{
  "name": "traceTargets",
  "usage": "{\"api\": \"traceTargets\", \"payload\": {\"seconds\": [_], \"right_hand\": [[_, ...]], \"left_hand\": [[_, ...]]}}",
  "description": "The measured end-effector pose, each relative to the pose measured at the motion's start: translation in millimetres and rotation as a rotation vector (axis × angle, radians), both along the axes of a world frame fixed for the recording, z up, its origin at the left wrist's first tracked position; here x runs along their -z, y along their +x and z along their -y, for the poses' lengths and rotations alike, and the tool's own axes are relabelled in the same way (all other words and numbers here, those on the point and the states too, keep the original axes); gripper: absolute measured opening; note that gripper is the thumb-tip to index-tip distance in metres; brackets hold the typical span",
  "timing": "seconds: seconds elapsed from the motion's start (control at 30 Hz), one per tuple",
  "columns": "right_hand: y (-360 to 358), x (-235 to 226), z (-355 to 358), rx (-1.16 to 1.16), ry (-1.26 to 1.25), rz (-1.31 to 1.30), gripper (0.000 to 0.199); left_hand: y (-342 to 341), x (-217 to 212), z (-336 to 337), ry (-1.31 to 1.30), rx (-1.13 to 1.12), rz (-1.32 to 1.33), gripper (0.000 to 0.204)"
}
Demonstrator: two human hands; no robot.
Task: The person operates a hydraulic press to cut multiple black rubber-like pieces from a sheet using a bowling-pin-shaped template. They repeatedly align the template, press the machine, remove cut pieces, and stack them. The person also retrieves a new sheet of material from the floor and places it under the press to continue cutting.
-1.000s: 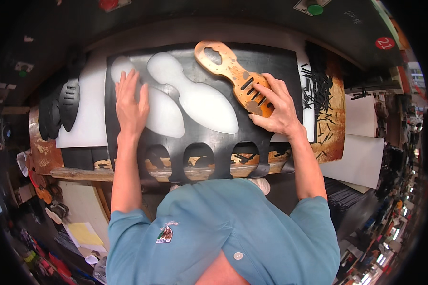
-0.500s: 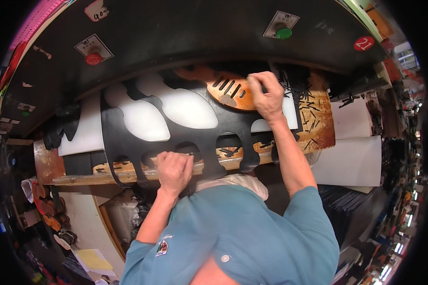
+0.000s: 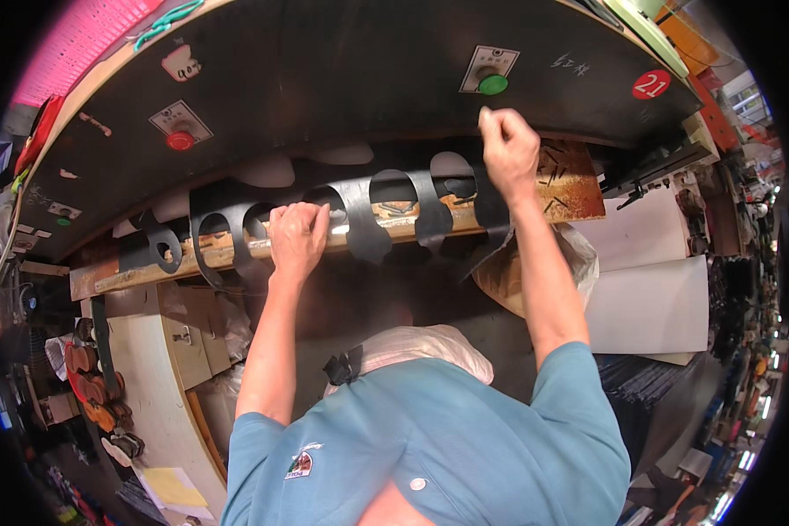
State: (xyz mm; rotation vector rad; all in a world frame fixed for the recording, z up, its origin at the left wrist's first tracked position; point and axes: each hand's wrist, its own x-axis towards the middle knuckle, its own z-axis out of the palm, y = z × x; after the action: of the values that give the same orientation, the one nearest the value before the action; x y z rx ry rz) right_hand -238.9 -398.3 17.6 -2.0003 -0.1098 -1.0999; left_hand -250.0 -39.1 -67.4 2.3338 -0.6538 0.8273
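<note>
A black sheet [image 3: 364, 213] with several rounded cut-outs lies along the bench, its narrow strips hanging over the front edge. At that front edge my left hand [image 3: 298, 232] is closed on the sheet, knuckles up and fingers curled. My right hand [image 3: 510, 151] is raised at the right, closed, in front of the dark machine panel [image 3: 342, 96]. It is just below a round green button [image 3: 493, 84], and I cannot tell whether it touches the panel. The inside of that hand is hidden. White pieces [image 3: 267, 171] show in part beneath the panel, behind the sheet.
A red button [image 3: 180, 140] sits on the panel's left. Small black offcuts lie on the rusty bench end [image 3: 579, 184]. A plastic bag [image 3: 579, 263] hangs below the right side, beside white sheets [image 3: 644, 302]. A pink basket [image 3: 83, 44] stands on top at the left.
My right hand has left the orange sole-shaped piece and risen towards the green button. That piece is now out of sight, and the panel covers more of the white pieces. My left hand stays on the sheet.
</note>
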Motion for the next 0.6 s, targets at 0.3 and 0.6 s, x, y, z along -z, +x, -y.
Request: {"api": "traceTargets", "payload": {"seconds": [0.3, 0.6], "right_hand": [[-61, 65, -13, -0.024, -0.426, -0.165, 0.018], [-58, 88, -25, -0.042, -0.387, -0.281, 0.019]], "left_hand": [[-2, -20, 21, 0.044, -0.05, -0.082, 0.027], [-3, 3, 10, 0.014, -0.02, -0.048, 0.028]]}}
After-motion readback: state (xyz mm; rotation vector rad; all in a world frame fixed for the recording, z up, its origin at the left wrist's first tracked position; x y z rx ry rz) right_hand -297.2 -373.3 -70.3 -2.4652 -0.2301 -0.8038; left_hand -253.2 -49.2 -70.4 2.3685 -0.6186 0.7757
